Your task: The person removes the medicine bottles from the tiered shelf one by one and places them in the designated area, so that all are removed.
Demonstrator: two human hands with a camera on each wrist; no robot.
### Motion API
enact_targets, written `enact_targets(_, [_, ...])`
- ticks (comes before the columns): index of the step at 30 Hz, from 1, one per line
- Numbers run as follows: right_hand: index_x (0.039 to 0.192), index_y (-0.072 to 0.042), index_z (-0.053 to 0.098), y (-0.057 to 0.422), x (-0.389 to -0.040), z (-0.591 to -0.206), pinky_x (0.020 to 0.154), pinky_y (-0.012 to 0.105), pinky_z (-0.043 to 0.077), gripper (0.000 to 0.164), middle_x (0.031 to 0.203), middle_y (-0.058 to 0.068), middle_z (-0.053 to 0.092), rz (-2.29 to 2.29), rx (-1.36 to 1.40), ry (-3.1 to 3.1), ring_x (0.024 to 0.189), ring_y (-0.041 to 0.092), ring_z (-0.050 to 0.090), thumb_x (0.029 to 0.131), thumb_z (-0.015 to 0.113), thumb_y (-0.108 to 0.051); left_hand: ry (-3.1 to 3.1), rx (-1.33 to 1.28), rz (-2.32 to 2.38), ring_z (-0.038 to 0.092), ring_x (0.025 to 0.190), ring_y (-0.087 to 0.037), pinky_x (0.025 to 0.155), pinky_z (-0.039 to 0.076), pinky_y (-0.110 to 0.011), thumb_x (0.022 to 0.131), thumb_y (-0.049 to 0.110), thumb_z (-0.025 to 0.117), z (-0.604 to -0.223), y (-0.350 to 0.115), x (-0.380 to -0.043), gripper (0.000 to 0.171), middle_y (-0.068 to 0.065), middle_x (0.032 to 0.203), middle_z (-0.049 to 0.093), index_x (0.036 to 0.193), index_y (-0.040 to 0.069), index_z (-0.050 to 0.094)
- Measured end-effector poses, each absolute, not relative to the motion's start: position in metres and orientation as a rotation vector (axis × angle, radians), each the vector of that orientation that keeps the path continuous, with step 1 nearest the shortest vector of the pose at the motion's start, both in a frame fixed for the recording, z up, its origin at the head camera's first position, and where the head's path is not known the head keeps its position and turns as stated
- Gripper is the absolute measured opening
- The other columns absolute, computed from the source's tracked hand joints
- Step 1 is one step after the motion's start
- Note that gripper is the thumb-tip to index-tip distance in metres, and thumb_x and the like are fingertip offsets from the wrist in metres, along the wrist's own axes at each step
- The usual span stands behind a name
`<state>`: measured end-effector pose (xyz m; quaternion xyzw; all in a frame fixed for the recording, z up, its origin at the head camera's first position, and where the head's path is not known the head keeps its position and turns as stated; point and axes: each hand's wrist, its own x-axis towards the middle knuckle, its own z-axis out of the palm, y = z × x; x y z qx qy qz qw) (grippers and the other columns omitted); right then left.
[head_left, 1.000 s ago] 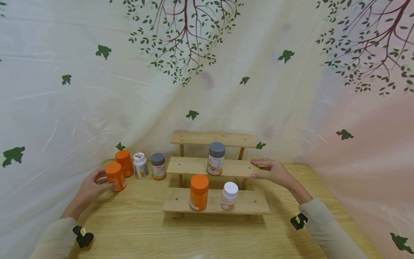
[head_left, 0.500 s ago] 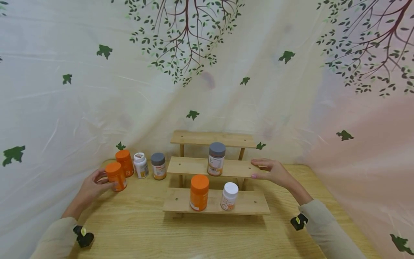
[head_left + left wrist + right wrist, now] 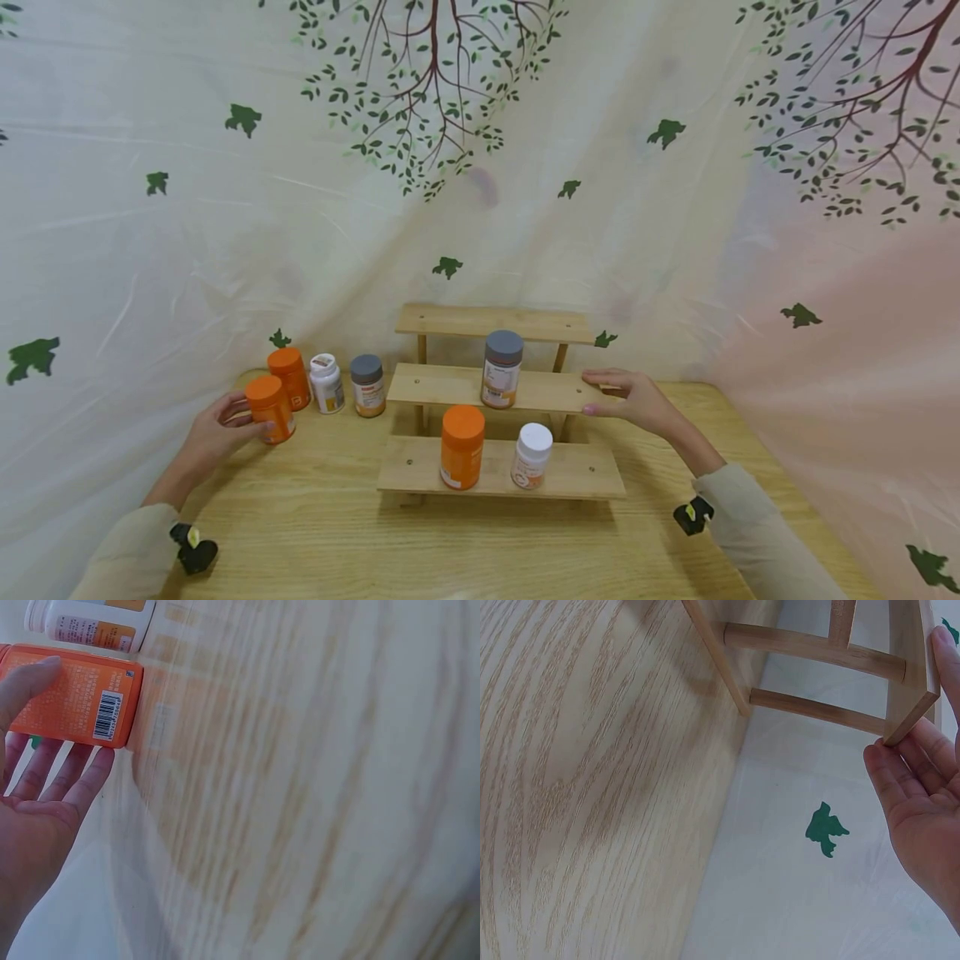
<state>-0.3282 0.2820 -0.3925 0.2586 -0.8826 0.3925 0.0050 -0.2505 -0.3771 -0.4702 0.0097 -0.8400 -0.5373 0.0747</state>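
My left hand (image 3: 210,435) holds an orange supplement bottle (image 3: 267,395) upright at the table's left side. In the left wrist view its thumb lies across the printed label of the bottle (image 3: 71,701), with the fingers on the opposite side. On the right, my right hand (image 3: 636,405) grips the end of the middle tier of a three-tier wooden stand (image 3: 442,383), thumb at the front edge. The right wrist view shows fingertips under the board's corner (image 3: 915,712). A grey-capped bottle (image 3: 501,375) stands on that tier. The lowest tier bears an orange bottle (image 3: 461,454) and a white bottle (image 3: 531,458).
Behind the held bottle stand another orange bottle (image 3: 291,375), a white bottle (image 3: 327,385) and a grey-capped bottle (image 3: 368,387) in a row. A leaf-patterned cloth (image 3: 360,233) hangs behind the wooden table (image 3: 322,517).
The orange bottle in my left hand has shifted very slightly to the right. My right hand keeps its hold on the stand, and the other bottles stand where they were.
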Motion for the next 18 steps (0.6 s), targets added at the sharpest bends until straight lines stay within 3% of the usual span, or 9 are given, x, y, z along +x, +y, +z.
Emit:
enact_targets(6, [0.137,-0.001,0.062,0.283,-0.330,-0.393,0.109,0.055,0.048,0.059,0.146,0.019,0.058,1.234,0.820,-2.755,0.139,0.041,0.050,0.086,0.083,-0.021,-2.523,0.040,-1.658,0.056,0.096,0.018,0.082,0.052,-0.009,0.091,0.022,0.079,-0.469,-0.377,-0.250,0.069,0.029,0.112,0.054,0.145,0.001,0.041])
enact_targets(9, [0.138,-0.001,0.063,0.283,-0.330,-0.393,0.109,0.055,0.048,0.059,0.146,0.019,0.058,1.238,0.823,-2.754,0.139,0.041,0.050,0.086,0.083,-0.021,-2.568,0.064,-1.629,0.055,0.095,0.018,0.081,0.051,-0.008,0.092,0.027,0.078,-0.466,-0.376,-0.250,0.075,0.005,0.128,0.062,0.148,0.000,0.037])
enact_targets(11, [0.138,-0.002,0.062,0.283,-0.329,-0.393,0.109,0.055,0.048,0.059,0.146,0.019,0.058,1.240,0.820,-2.757,0.139,0.041,0.050,0.086,0.083,-0.022,-2.610,0.095,-1.586,0.054,0.098,0.016,0.081,0.050,-0.008,0.093,0.032,0.076,-0.464,-0.374,-0.250,0.081,-0.016,0.141,0.056,0.152,-0.002,0.033])
enact_targets(13, [0.138,-0.002,0.062,0.283,-0.329,-0.393,0.109,0.055,0.048,0.059,0.146,0.018,0.058,1.239,0.816,-2.761,0.139,0.041,0.050,0.086,0.083,-0.022,-2.641,0.116,-1.549,0.060,0.108,0.001,0.084,0.052,-0.011,0.094,0.036,0.074,-0.460,-0.373,-0.250,0.085,-0.030,0.151,0.044,0.155,-0.003,0.028])
enact_targets(15, [0.138,-0.002,0.062,0.284,-0.329,-0.394,0.109,0.055,0.048,0.059,0.147,0.018,0.058,1.237,0.813,-2.764,0.138,0.041,0.051,0.086,0.083,-0.023,-2.653,0.138,-1.536,0.060,0.122,-0.022,0.095,0.056,-0.026,0.095,0.039,0.072,-0.457,-0.371,-0.250,0.090,-0.034,0.155,0.037,0.157,-0.004,0.023])
enact_targets(18, [0.138,-0.002,0.062,0.284,-0.328,-0.394,0.109,0.055,0.047,0.059,0.146,0.018,0.058,1.243,0.809,-2.762,0.138,0.041,0.051,0.086,0.083,-0.022,-2.624,0.150,-1.545,0.042,0.139,-0.049,0.107,0.050,-0.050,0.096,0.041,0.071,-0.450,-0.368,-0.251,0.092,-0.035,0.158,0.032,0.160,-0.002,0.019])
